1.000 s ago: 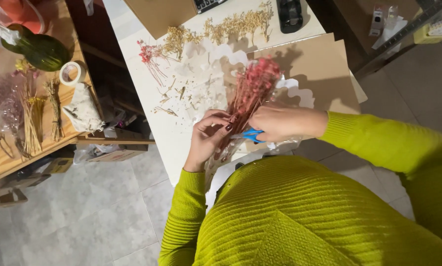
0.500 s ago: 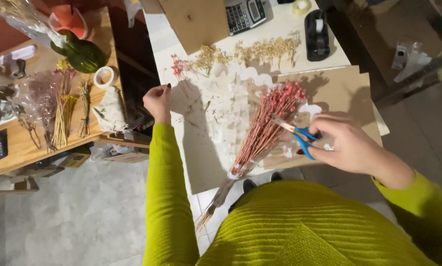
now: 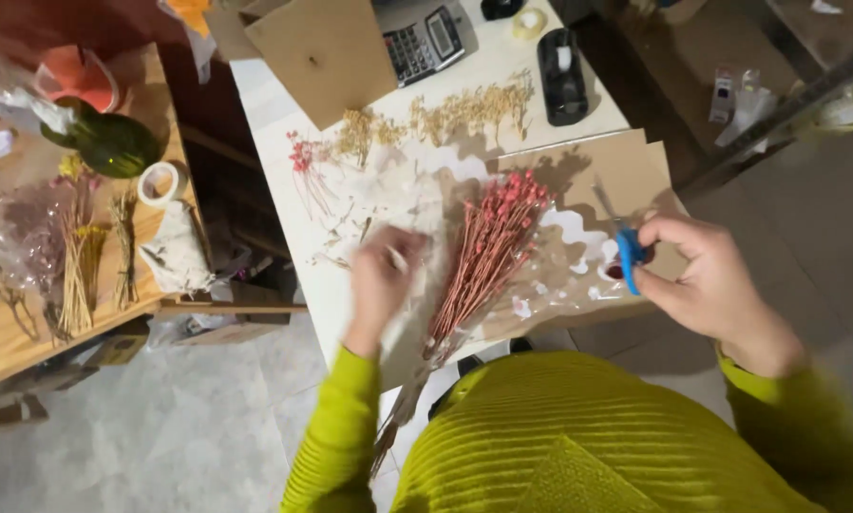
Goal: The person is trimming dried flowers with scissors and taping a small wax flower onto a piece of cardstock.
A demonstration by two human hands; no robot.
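Bunch of dried pink-red flower stems (image 3: pixel 488 249) lay on white table (image 3: pixel 274 142) between hands. Left hand (image 3: pixel 386 277) blurred beside it, grasp not discernible. Right hand (image 3: pixel 697 275) clenched blue-handled scissors (image 3: pixel 626 249). Best steadied stems before snipping.

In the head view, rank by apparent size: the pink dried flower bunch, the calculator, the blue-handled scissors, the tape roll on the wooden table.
1. pink dried flower bunch
2. calculator
3 and 4. blue-handled scissors and tape roll: too close to rank; the right hand hides part of the scissors.
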